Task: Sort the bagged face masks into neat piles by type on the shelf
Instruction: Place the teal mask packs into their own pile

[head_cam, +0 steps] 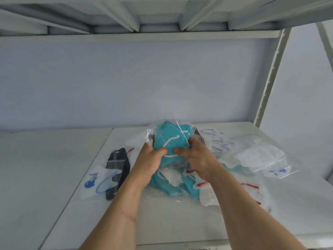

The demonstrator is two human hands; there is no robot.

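Observation:
Both hands hold a clear bag with a teal mask (168, 137) lifted above the shelf (75, 204). My left hand (150, 159) grips its lower left side, my right hand (195, 156) its lower right, thumbs pressed on the front. Under them lies a heap of teal bagged masks (165, 184). White bagged masks with red loops (234, 188) lie to the right. A dark plaid mask (118, 166) and a white mask with a blue print (93, 181) lie to the left.
More clear bags with white masks (257, 154) spread toward the right rear of the shelf. A white upright post (270, 76) stands at the right. The upper shelf (144, 36) hangs overhead. A seam (100, 150) splits the shelf surface on the left.

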